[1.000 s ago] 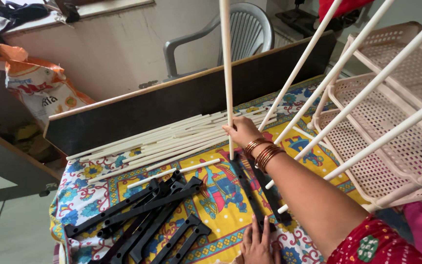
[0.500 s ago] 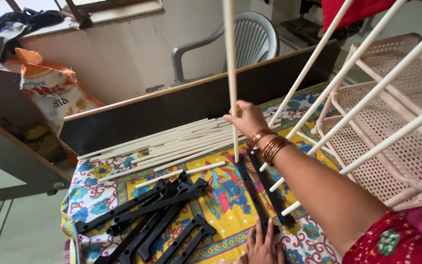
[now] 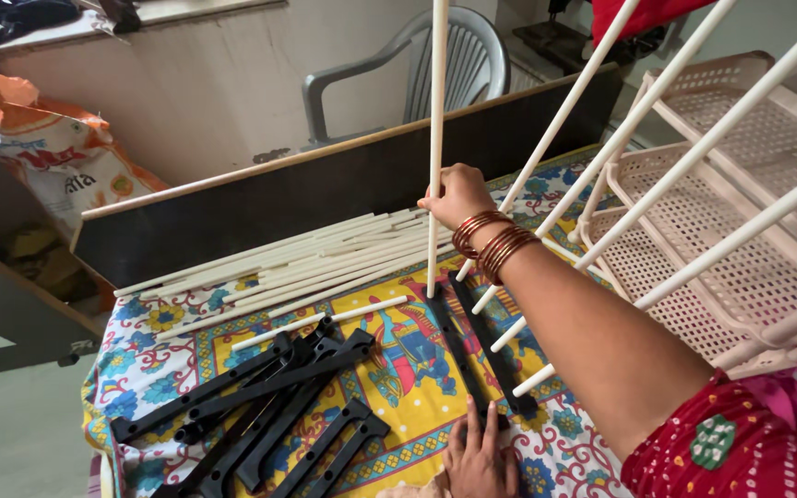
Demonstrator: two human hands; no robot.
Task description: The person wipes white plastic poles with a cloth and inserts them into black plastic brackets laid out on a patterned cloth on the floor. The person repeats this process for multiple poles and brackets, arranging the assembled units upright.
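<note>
An upright cream rod (image 3: 436, 138) is gripped in the closed right hand (image 3: 458, 195) and seated into a black bar (image 3: 458, 355), pinned flat by the left hand (image 3: 480, 454). Four rods (image 3: 638, 115) are fitted; a pile of rods (image 3: 297, 263) and black bars (image 3: 260, 406) remain unused.

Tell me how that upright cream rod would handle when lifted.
The cream rod looks thin and long, so probably light and slightly flexible. Being round, like the loose rods on the cloth, it would likely roll if laid down.
</note>
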